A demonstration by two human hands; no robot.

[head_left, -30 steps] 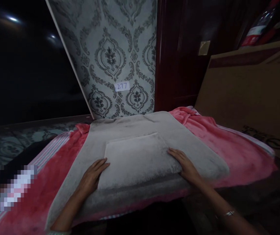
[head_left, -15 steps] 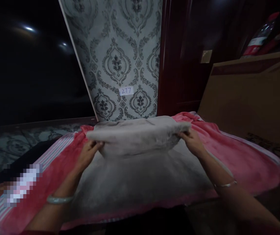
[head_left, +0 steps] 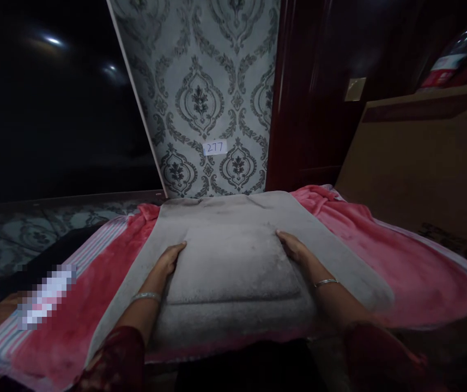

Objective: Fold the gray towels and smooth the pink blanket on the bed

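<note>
A grey plush mat (head_left: 327, 256) lies over a pink blanket (head_left: 106, 267). A folded part of grey plush (head_left: 233, 261) rests flat on its middle, with a straight crease along its near side. At the folded part's far left corner is my left hand (head_left: 170, 258), its fingers closed at the edge and the thumb pointing inward. My right hand (head_left: 292, 247) is closed at the far right corner in the same way. The undersides of both hands' fingers are partly hidden.
A big dark screen (head_left: 53, 109) stands at the left, beside patterned wallpaper (head_left: 237, 103) bearing a paper label (head_left: 215, 147). To the right is a large cardboard box (head_left: 417, 158) with a red-capped bottle (head_left: 454, 60) on it. Striped edging (head_left: 94, 247) borders the blanket.
The raised grey flap has come down and now lies flat on the mat. Both hands have lowered with it and moved closer together. The view has shifted slightly.
</note>
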